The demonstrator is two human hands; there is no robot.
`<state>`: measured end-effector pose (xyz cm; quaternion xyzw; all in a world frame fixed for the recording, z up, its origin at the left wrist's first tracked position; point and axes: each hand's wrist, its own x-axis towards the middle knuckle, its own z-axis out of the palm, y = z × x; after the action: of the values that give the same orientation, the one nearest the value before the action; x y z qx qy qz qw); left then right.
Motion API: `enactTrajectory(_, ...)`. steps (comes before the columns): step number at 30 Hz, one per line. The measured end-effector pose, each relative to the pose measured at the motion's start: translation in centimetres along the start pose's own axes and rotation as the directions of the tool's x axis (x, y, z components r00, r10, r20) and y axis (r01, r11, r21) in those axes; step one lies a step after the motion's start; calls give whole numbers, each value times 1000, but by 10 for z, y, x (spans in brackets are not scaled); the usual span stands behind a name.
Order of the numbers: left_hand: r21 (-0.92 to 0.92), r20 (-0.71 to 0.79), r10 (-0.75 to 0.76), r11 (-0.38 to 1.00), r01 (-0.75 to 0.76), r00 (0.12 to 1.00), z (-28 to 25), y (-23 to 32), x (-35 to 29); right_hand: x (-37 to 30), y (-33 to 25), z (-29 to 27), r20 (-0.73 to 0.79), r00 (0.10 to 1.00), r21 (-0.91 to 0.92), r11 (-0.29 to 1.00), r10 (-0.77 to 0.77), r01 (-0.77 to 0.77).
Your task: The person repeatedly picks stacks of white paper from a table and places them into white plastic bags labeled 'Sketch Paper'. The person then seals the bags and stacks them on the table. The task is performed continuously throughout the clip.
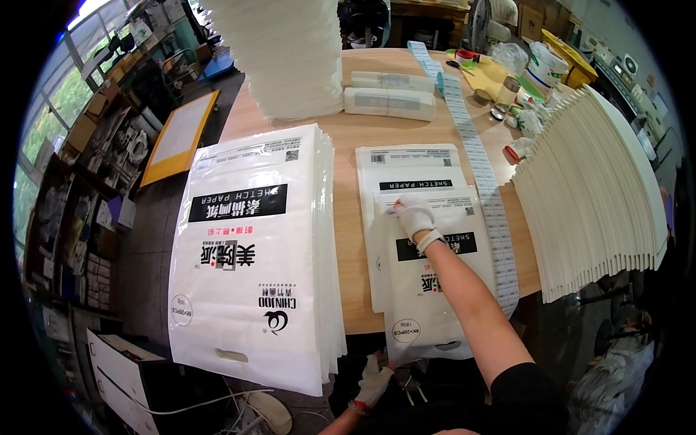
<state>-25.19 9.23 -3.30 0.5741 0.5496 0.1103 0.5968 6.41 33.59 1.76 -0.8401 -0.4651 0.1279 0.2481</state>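
My right hand [417, 218], in a white glove with bare fingertips, is closed at the upper edge of a printed clear plastic bag of white sheets [435, 312]. This bag lies askew over another printed bag [367, 168], and its lower end with a handle slot hangs past the table's front edge. Below that edge my left hand [373, 383], also gloved, is beside the bag's lower left corner. Its fingers are partly hidden, so whether it grips the corner cannot be told. To the left lies a stack of larger printed bags [239, 290], overhanging the front.
A tall stack of white sheets [290, 58] stands at the back, beside wrapped bundles [389, 104]. A long strip of printed labels [471, 145] runs along the wooden table [348, 304]. At right leans a fanned pile of white bags [594, 203]. Tape and tubs sit far right.
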Motion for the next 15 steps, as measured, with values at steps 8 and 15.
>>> enactTrajectory(8, -189, 157, 250, 957, -220, 955, -9, 37, -16, -17, 12, -18, -192, 963, 51, 982, 186, -180)
enactTrajectory(15, -233, 242, 598, 800, -553, 764, -35, 107, -4, -206, 95, -126, -131, 979, -46, 986, 155, -162)
